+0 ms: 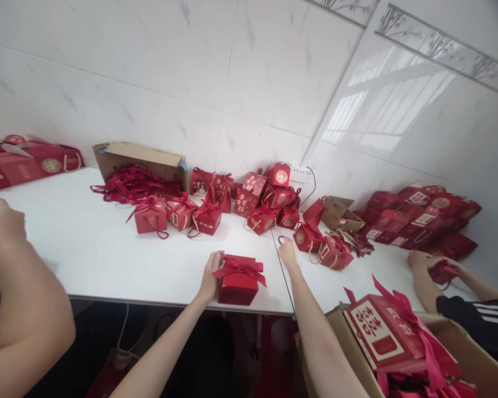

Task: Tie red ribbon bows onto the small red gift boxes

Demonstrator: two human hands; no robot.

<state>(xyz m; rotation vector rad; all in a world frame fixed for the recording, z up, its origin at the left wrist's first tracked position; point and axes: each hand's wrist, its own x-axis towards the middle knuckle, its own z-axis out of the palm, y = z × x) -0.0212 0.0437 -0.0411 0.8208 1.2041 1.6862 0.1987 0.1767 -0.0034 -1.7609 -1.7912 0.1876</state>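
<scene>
My left hand (pixel 210 275) rests against the left side of a red gift box (pixel 237 287) near the table's front edge, thumb and fingers closed on its side. A red ribbon bow (pixel 241 267) crosses the box's top. To the right, my right hand (pixel 288 254) reaches over the table with its fingers curled. A small black loop (pixel 281 239) shows at its fingertips; what it belongs to I cannot make out. Beyond my hands stand several red gift boxes (pixel 261 220) with ribbons and cord handles.
A cardboard box (pixel 143 152) of red ribbons stands back left. Stacked red boxes (pixel 423 213) fill the far right. A carton (pixel 336 331) with red boxes is at the lower right. A co-worker's arm (pixel 33 298) is left; another co-worker's hands (pixel 425 260) hold a red box at right.
</scene>
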